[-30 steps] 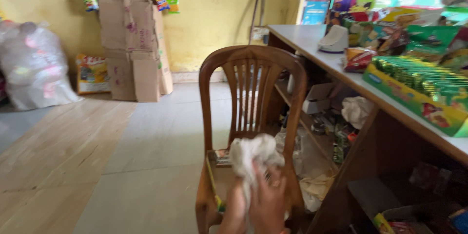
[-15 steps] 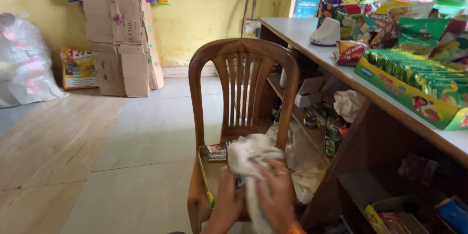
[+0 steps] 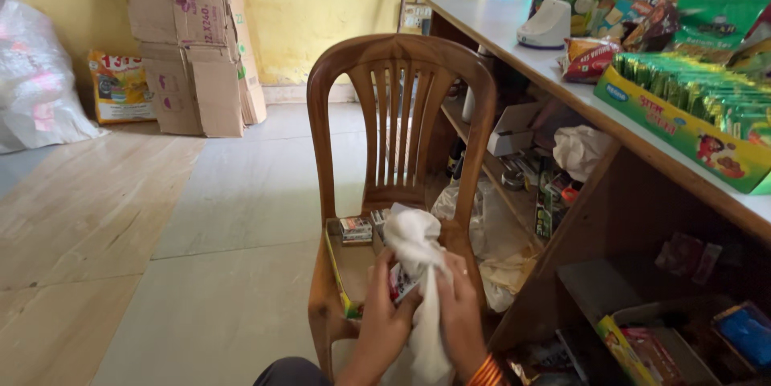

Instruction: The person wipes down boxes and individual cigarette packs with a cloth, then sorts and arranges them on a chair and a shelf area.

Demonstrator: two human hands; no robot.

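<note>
My left hand [image 3: 385,314] and my right hand [image 3: 459,306] are together low in the view, above the seat of a brown plastic chair [image 3: 401,105]. Both hands grip a white cloth [image 3: 414,245] that hangs down between them. A small printed packet [image 3: 399,281] is pressed against the cloth under my left fingers. On the chair seat lies a shallow cardboard tray [image 3: 341,269] holding small packets [image 3: 356,229].
A shop counter [image 3: 514,32] runs along the right with a green display box [image 3: 683,121], snack bags and a white device [image 3: 546,24]. Shelves under it hold clutter. Flattened cardboard boxes [image 3: 193,40] and a white sack [image 3: 36,81] lean by the yellow far wall.
The view has dropped and come closer to the chair. My hands have lowered the cloth from a bunched ball to a hanging strip, and the small packet now shows against it.
</note>
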